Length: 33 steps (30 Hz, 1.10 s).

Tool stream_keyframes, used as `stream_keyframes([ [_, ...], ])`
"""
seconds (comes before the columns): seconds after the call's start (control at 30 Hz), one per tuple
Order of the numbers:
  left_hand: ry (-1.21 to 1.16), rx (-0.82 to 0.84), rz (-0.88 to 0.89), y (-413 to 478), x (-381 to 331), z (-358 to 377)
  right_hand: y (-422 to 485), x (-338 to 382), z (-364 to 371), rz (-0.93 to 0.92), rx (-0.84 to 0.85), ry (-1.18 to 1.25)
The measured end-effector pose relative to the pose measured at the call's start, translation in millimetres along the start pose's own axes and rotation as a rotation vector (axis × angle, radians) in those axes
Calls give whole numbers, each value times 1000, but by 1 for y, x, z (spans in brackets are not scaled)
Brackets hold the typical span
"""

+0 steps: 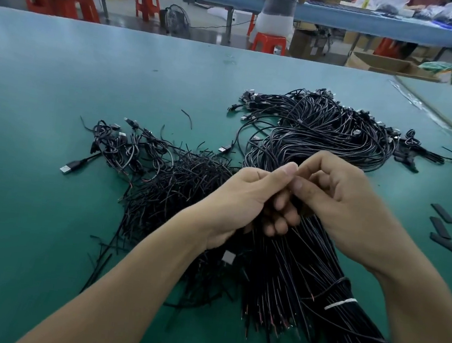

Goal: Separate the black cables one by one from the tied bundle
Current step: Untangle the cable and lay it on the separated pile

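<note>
Green table (pixel 47 178): bundle (pixel 305 281) clutched within left fingers (pixel 280 203).

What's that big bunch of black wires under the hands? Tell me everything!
The bundle is many thin black cables, tied with a white band near the reddish ends. It lies on the green table, looping away toward plugs. The left hand grips its middle; the right hand curls fingers against it.

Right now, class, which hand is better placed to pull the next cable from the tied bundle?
Likely right. The left hand grips the tied bundle, steadying it, while the right hand pinches at cables beside the left thumb, free to draw one out.
</note>
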<state>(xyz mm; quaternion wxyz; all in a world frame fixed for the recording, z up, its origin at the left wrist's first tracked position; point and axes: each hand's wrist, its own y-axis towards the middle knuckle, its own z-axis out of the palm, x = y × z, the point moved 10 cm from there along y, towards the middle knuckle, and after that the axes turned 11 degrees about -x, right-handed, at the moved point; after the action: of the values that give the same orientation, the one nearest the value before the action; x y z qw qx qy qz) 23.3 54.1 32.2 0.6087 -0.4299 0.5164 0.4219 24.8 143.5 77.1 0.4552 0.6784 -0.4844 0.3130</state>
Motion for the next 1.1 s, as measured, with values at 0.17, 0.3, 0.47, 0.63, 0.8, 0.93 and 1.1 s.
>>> stream_keyframes([
  [0.17,269,-222,196,3,-18,-14,2,8,-14,-93,-153,-182],
  [0.3,557,-382,362,-4,-42,-27,1,17,-6,-105,-150,-137],
  [0.47,81,-100,220,-9,-33,-8,-2,36,-2,-164,-166,42],
  [0.63,-131,130,59,-12,-21,4,-3,43,-13,-184,-222,165],
  [0.8,184,53,188,-8,-26,-2,0,37,-18,-202,-258,87],
  [0.93,209,-30,68,-3,-14,-12,0,20,-15,-119,-306,26],
  [1.1,150,-241,27,6,-6,-41,-4,25,-10,-151,-346,-200],
])
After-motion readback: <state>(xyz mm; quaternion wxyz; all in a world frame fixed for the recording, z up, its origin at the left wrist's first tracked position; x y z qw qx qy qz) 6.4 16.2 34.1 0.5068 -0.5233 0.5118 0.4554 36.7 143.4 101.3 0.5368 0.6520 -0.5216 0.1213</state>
